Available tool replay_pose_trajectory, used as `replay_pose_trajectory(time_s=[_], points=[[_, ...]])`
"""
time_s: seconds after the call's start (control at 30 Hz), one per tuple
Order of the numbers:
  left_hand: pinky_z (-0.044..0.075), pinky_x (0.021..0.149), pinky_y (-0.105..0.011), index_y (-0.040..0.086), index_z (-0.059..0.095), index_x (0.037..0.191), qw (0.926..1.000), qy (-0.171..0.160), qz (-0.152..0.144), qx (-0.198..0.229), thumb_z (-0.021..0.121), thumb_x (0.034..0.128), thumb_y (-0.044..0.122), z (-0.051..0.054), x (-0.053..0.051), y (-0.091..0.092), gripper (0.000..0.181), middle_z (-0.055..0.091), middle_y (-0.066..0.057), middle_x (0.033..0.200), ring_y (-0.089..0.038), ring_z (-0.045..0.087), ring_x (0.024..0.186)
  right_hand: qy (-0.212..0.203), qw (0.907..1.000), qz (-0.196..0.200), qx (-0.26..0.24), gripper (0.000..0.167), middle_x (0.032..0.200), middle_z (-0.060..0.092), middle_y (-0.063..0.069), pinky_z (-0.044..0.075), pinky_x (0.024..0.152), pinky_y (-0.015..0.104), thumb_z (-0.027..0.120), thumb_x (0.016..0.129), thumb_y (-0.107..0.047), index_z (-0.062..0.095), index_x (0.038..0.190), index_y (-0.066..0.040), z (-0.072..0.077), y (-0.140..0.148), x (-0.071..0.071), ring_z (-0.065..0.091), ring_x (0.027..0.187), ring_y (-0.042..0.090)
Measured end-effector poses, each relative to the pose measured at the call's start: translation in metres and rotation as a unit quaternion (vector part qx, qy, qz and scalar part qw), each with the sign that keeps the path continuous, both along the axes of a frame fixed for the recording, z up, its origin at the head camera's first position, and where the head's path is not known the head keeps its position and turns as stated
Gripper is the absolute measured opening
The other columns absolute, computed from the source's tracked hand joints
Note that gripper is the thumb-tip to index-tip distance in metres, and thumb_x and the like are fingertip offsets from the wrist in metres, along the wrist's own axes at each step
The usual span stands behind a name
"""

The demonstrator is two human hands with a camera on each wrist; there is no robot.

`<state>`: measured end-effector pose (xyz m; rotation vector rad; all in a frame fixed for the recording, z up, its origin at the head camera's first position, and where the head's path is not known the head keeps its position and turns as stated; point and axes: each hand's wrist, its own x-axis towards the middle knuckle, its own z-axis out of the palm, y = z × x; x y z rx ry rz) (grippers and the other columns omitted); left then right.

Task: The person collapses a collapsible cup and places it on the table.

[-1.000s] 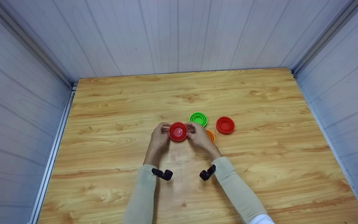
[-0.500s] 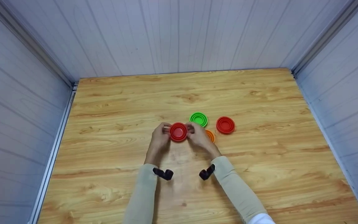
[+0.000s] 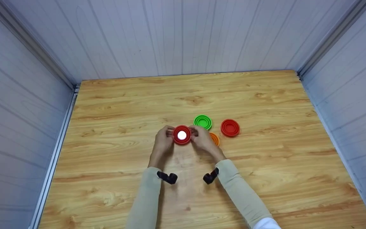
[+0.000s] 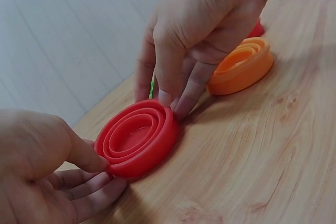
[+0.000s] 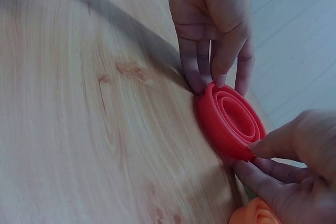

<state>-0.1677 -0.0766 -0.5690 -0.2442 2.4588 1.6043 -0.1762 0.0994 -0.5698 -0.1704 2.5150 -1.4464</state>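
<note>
A red collapsible cup (image 3: 177,141), pressed flat into rings, sits between my two hands. My left hand (image 3: 164,140) pinches its left rim, thumb on top and fingers at the side and below, as the left wrist view shows. On the opposite rim my right hand (image 3: 203,139) pinches the same red cup (image 4: 137,169) with thumb and fingers. In the right wrist view the cup (image 5: 215,124) looks slightly tilted; whether its base touches the table cannot be told. A bright white glare covers its bottom in the head view.
Beside my right hand lies an orange collapsible cup (image 3: 215,139), partly hidden by that hand. A green one (image 3: 203,122) lies just beyond it, and a second red one (image 3: 230,128) farther right. The wooden table (image 3: 122,105) meets pale panel walls (image 3: 183,38) on three sides.
A white glare has appeared on the held cup's bottom, which looked red before. Both hands keep nearly the same place and grip, and the other cups have not moved.
</note>
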Motion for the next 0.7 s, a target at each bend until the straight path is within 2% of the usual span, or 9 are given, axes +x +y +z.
replay_pose_trajectory(time_s=[0.2,0.4,0.6,0.7], points=[[0.052,0.078,-0.029,0.001,0.062,0.114,1.0,-0.006,0.001,0.005,0.049,0.0836,-0.014,-0.0011,-0.0003,0.0,0.036,0.065,-0.015,0.104,-0.023,0.061,0.094,0.007,0.9998,0.002,0.017,0.041,0.108,0.066,0.018,0.053,0.088,0.036,0.057,0.084,0.011,0.058,0.124,0.005,0.001,-0.001,0.0012,0.063,0.097,0.028],[0.051,0.075,-0.026,-0.002,0.062,0.116,0.9999,0.006,-0.01,0.004,0.049,0.0833,-0.014,-0.0035,-0.0019,-0.0004,0.037,0.066,-0.016,0.103,-0.022,0.061,0.091,0.0,0.9994,-0.009,0.033,0.041,0.108,0.066,0.018,0.052,0.089,0.035,0.058,0.084,0.01,0.058,0.124,0.005,0.0016,-0.0013,0.0007,0.062,0.099,0.026],[0.052,0.081,-0.03,-0.001,0.061,0.118,0.9998,-0.002,-0.018,-0.002,0.051,0.0872,-0.009,-0.0038,-0.003,-0.0012,0.034,0.065,-0.016,0.107,-0.023,0.061,0.096,-0.017,0.9996,-0.013,0.019,0.041,0.111,0.063,0.017,0.052,0.09,0.034,0.059,0.085,0.008,0.056,0.125,0.004,0.002,-0.0009,0.0015,0.061,0.1,0.026],[0.052,0.084,-0.033,-0.001,0.059,0.12,0.9997,-0.004,-0.021,-0.012,0.052,0.0906,-0.002,-0.0015,-0.0035,-0.0023,0.031,0.065,-0.015,0.109,-0.023,0.061,0.099,-0.005,0.9998,-0.013,0.011,0.04,0.111,0.063,0.017,0.051,0.091,0.035,0.06,0.086,0.004,0.056,0.125,0.004,0.0036,0.0008,0.0034,0.061,0.101,0.026]])
